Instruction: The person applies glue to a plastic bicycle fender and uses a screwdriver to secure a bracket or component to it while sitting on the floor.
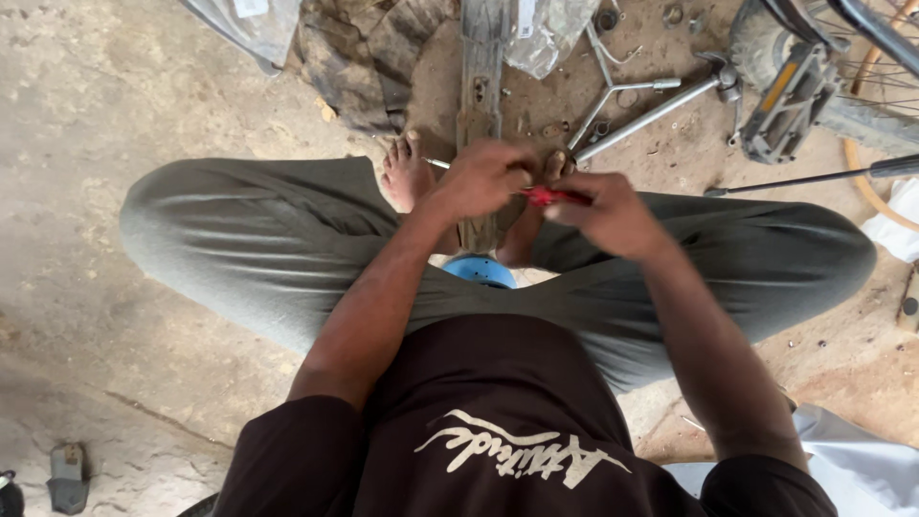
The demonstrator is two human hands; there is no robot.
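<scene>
The person sits low on the dusty concrete floor (115,105) with knees spread wide in grey-green trousers, bare feet resting on a worn wooden plank (481,86). Both hands meet above the feet. The left hand (483,179) is clenched around one end of a small red-handled tool (548,196), and a thin metal rod (437,164) sticks out from that fist toward the left foot. The right hand (613,215) grasps the other end of the red tool, fingers curled tight on it. So the tool is held between the two hands, just over the plank.

Under the wrists, between the legs, a round blue plastic object (479,271) shows partly. Beyond the feet lies a three-armed metal wrench (613,91), and near it a bicycle pedal with orange reflector (787,96) beside a spoked bicycle wheel (885,38). A crumpled dirty cloth (364,57) lies further left.
</scene>
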